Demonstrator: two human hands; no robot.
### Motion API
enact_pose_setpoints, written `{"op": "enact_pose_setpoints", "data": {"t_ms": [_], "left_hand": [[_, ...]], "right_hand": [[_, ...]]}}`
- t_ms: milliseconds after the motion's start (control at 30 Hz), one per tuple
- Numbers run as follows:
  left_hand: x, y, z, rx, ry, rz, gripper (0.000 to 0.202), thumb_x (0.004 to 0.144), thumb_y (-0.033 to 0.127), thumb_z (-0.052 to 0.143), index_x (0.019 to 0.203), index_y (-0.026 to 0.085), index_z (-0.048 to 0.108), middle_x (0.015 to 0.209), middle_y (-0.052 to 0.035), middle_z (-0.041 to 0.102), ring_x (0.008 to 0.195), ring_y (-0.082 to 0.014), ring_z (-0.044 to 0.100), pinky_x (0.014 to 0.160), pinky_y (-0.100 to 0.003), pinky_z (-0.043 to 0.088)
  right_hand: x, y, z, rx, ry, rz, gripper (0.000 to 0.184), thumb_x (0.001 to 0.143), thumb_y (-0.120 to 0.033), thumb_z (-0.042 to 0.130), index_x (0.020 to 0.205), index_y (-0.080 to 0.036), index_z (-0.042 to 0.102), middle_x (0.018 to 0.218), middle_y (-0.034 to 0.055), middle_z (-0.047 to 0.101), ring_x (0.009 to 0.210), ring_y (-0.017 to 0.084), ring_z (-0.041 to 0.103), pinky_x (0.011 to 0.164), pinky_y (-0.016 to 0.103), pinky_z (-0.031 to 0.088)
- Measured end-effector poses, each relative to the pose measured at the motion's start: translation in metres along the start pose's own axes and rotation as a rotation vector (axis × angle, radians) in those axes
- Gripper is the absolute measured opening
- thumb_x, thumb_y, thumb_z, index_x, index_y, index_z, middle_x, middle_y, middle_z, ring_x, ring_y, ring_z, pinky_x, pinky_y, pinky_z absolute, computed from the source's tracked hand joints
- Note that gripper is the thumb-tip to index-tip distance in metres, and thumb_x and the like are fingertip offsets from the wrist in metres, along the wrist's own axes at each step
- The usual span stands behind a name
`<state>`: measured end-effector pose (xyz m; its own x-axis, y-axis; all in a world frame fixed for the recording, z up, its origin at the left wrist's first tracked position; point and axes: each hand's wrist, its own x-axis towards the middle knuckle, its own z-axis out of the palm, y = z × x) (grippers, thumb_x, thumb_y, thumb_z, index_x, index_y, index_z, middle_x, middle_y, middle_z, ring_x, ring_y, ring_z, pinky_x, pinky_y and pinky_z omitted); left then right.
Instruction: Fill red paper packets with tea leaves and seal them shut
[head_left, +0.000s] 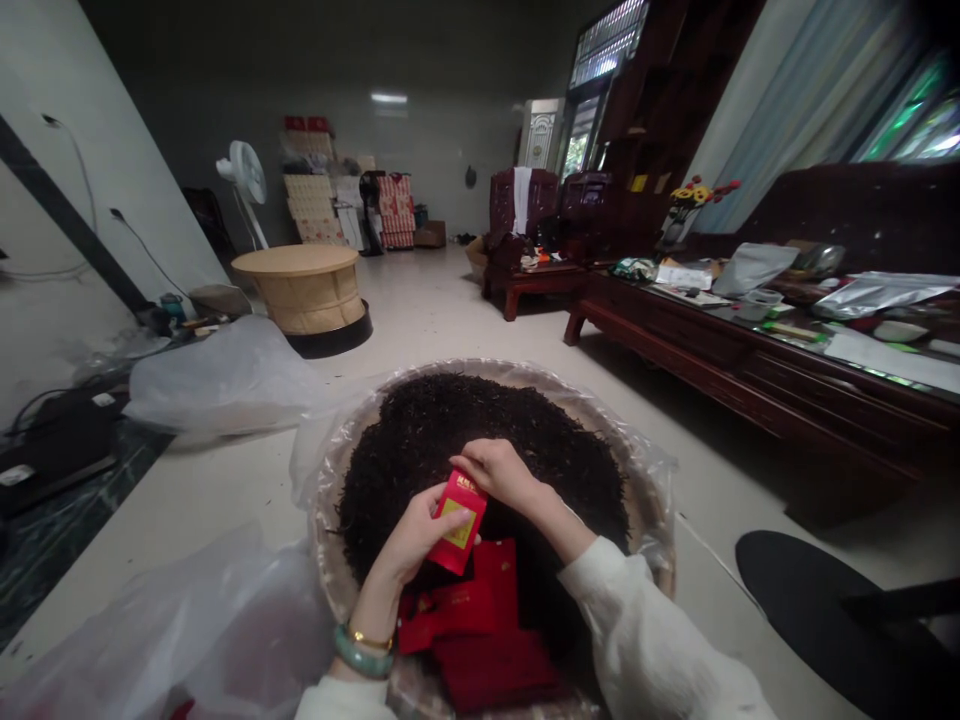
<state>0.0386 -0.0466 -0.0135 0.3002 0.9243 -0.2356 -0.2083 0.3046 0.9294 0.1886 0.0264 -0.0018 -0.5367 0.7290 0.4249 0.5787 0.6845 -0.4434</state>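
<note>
A wide round basket (pixel 341 470), lined with clear plastic, holds a heap of dark loose tea leaves (pixel 450 420). My left hand (pixel 416 535) grips a small red packet (pixel 457 522) with a yellow label, held tilted above the leaves. My right hand (pixel 499 472) pinches the packet's top edge with closed fingers. Below my hands, several more red packets (pixel 465 605) lie stacked at the basket's near side. A green bangle and a thin gold one sit on my left wrist.
Crumpled clear plastic bags (pixel 217 380) lie on the floor at left and near left. A round wooden tub (pixel 307 285) and a fan stand behind. A long dark wooden table (pixel 757 350) with foil bags runs along the right. A black stool seat (pixel 825 600) is at lower right.
</note>
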Motion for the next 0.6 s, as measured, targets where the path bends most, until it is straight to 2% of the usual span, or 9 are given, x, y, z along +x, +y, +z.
{"op": "enact_pose_setpoints", "data": {"t_ms": [133, 267, 333, 400, 500, 567, 600], "left_hand": [[-0.001, -0.005, 0.000, -0.017, -0.017, -0.004, 0.049, 0.058, 0.036, 0.080, 0.096, 0.012, 0.060, 0.077, -0.0048, 0.070, 0.062, -0.0213, 0.069, 0.062, -0.031, 0.052], [-0.001, -0.005, -0.002, -0.026, -0.004, 0.010, 0.048, 0.060, 0.036, 0.080, 0.097, 0.012, 0.061, 0.074, -0.0029, 0.070, 0.059, -0.0191, 0.068, 0.058, -0.028, 0.051], [-0.002, -0.003, -0.009, -0.073, 0.007, 0.020, 0.050, 0.063, 0.042, 0.077, 0.100, 0.012, 0.061, 0.076, -0.0047, 0.071, 0.059, -0.0193, 0.068, 0.056, -0.027, 0.052], [-0.003, -0.002, -0.019, -0.161, 0.051, 0.025, 0.055, 0.070, 0.054, 0.068, 0.103, 0.011, 0.060, 0.080, -0.0090, 0.072, 0.062, -0.0216, 0.069, 0.052, -0.027, 0.051], [-0.004, -0.008, -0.036, -0.309, 0.200, 0.035, 0.062, 0.078, 0.065, 0.047, 0.110, 0.013, 0.057, 0.090, -0.0137, 0.071, 0.071, -0.0255, 0.070, 0.050, -0.030, 0.052], [-0.004, -0.018, -0.040, -0.265, 0.311, 0.112, 0.054, 0.080, 0.060, 0.044, 0.106, 0.014, 0.058, 0.093, -0.0128, 0.071, 0.076, -0.0248, 0.069, 0.056, -0.031, 0.053], [-0.004, -0.023, -0.039, -0.150, 0.356, 0.153, 0.049, 0.080, 0.056, 0.045, 0.102, 0.015, 0.060, 0.090, -0.0119, 0.071, 0.075, -0.0243, 0.068, 0.057, -0.031, 0.053]], "right_hand": [[-0.005, -0.001, -0.002, 0.131, 0.039, 0.070, 0.039, 0.089, -0.033, 0.051, 0.053, -0.016, 0.053, 0.054, 0.0004, 0.055, 0.052, 0.009, 0.047, 0.054, 0.022, 0.032], [-0.008, -0.003, -0.012, 0.418, -0.049, 0.255, 0.030, 0.082, -0.038, 0.058, 0.062, -0.015, 0.062, 0.054, -0.0018, 0.057, 0.050, 0.008, 0.047, 0.049, 0.019, 0.033], [-0.009, -0.002, -0.020, 0.559, -0.073, 0.345, 0.029, 0.076, -0.042, 0.062, 0.064, -0.015, 0.062, 0.051, -0.0032, 0.055, 0.045, 0.008, 0.046, 0.044, 0.018, 0.033], [-0.007, -0.005, -0.027, 0.674, 0.003, 0.432, 0.033, 0.071, -0.046, 0.066, 0.061, -0.015, 0.059, 0.045, -0.0051, 0.050, 0.039, 0.007, 0.042, 0.038, 0.018, 0.032], [0.004, -0.029, -0.031, 0.823, 0.203, 0.472, 0.036, 0.067, -0.049, 0.069, 0.060, -0.015, 0.057, 0.046, -0.0048, 0.052, 0.038, 0.007, 0.043, 0.038, 0.018, 0.035], [0.015, -0.062, -0.026, 0.932, 0.210, 0.436, 0.037, 0.068, -0.051, 0.068, 0.065, -0.015, 0.059, 0.052, -0.0032, 0.056, 0.042, 0.008, 0.049, 0.040, 0.019, 0.041], [0.020, -0.080, -0.021, 0.970, 0.154, 0.386, 0.038, 0.068, -0.052, 0.068, 0.067, -0.014, 0.062, 0.056, -0.0022, 0.058, 0.046, 0.008, 0.052, 0.041, 0.018, 0.042]]}}
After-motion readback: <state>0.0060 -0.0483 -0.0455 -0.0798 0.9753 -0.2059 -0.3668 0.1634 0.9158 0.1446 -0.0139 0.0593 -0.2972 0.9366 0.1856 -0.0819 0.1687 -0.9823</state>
